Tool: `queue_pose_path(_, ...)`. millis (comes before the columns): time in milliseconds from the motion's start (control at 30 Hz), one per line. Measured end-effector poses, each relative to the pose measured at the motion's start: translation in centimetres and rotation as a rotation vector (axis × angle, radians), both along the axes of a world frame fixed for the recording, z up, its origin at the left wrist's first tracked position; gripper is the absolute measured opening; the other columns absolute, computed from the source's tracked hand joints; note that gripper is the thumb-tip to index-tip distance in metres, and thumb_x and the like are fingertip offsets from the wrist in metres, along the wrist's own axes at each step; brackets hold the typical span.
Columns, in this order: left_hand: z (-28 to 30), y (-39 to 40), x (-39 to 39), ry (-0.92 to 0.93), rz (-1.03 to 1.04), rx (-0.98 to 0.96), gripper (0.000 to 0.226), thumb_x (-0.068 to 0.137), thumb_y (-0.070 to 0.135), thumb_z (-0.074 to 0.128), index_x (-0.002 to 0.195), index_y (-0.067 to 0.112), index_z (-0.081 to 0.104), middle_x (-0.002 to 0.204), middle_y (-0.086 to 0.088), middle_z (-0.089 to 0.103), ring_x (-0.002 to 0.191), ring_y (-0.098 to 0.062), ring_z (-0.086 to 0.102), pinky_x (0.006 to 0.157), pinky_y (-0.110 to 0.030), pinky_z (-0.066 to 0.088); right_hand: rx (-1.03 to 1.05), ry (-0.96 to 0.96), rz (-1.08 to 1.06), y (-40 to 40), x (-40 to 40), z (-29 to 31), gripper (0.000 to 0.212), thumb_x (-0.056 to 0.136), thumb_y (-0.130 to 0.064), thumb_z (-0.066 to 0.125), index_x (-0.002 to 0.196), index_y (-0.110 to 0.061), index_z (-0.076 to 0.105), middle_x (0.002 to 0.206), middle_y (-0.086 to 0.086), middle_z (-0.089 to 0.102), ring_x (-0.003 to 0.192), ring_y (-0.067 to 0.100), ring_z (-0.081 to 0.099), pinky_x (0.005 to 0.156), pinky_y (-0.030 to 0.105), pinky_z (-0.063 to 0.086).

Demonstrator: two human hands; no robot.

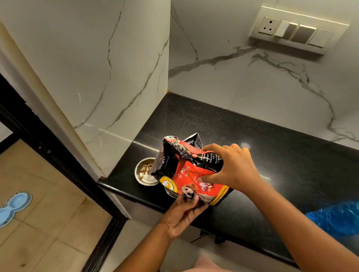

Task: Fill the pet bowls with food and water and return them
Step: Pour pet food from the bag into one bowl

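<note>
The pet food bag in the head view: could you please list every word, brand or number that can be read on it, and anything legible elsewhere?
"PU" above "N..ION", white letters partly hidden by folds, on the red front of the pet food bag.
Small white print on the bag's black panel beside the right hand: too small to read.
Yellow strip along the bag's lower edge, near the left hand: lettering blurred.
Switch plate: no text.

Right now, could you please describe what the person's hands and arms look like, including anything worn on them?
Both arms are bare from the hand to the frame's lower edge, with no sleeves visible. The left hand and right hand wear no gloves, and no rings, watch or bracelets can be seen. Pale pink clothing shows at the bottom edge.
</note>
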State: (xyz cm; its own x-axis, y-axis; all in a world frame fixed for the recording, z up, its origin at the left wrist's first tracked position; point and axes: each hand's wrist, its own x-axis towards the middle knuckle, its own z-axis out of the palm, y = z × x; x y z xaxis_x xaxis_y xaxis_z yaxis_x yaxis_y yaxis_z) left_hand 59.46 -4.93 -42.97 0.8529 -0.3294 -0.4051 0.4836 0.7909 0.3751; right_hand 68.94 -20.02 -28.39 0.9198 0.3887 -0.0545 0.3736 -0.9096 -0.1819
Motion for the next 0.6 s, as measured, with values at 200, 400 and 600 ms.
queue_pose_path(200,-0.2,0.3,-0.4,0.033,-0.017,-0.010,0.061,0.085,-0.006,0.062,0.143,0.003,0.042,0.143,-0.025,0.054,0.135,-0.040,0.050,0.103,-0.051,0.049,-0.013,0.013,-0.008,0.4,-0.5,0.0,0.083,0.059,-0.084,0.069,0.131,-0.048,0.049,0.101,-0.013,0.065,0.104,0.016,0.052,0.088,0.040,0.037)
queue_pose_path(400,-0.4,0.5,-0.1,0.047,-0.011,-0.010,0.060,0.085,-0.006,0.063,0.141,0.004,0.044,0.139,-0.025,0.057,0.128,-0.039,0.057,0.103,-0.051,0.050,-0.010,0.011,-0.012,0.7,-0.4,0.5,0.080,0.061,-0.082,0.070,0.130,-0.048,0.050,0.105,-0.012,0.067,0.105,0.017,0.053,0.088,0.040,0.037)
queue_pose_path(600,-0.6,0.4,-0.4,0.016,-0.034,-0.002,0.059,0.084,-0.003,0.067,0.139,0.006,0.047,0.136,-0.024,0.061,0.126,-0.037,0.059,0.102,-0.048,0.052,-0.004,0.001,-0.032,0.5,-1.4,0.8,0.081,0.061,-0.083,0.069,0.130,-0.047,0.050,0.105,-0.013,0.067,0.103,0.016,0.052,0.087,0.039,0.036)
